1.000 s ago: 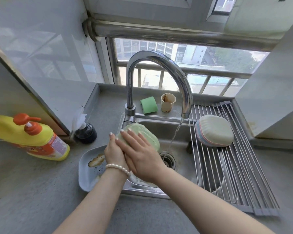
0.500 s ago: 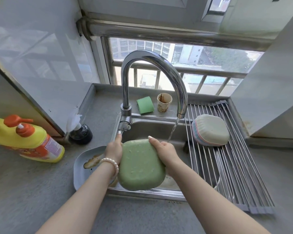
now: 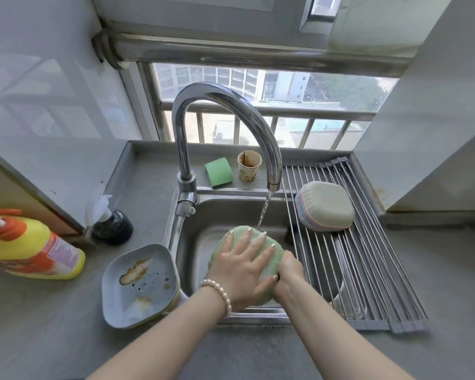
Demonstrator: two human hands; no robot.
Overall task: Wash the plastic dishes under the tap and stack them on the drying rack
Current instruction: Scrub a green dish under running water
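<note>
1. Green dish (image 3: 274, 259) held over the sink (image 3: 203, 215), under the tap (image 3: 222, 102) stream.
2. Left hand (image 3: 239, 270) lies flat on its back, fingers spread.
3. Right hand (image 3: 288, 272) grips its right edge.
4. Washed dishes (image 3: 325, 205) stacked on the rack (image 3: 368, 270).

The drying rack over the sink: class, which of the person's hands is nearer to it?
The right hand. It grips the green dish's edge just beside the drying rack. The left hand lies flat across the dish, farther from the rack.
</note>
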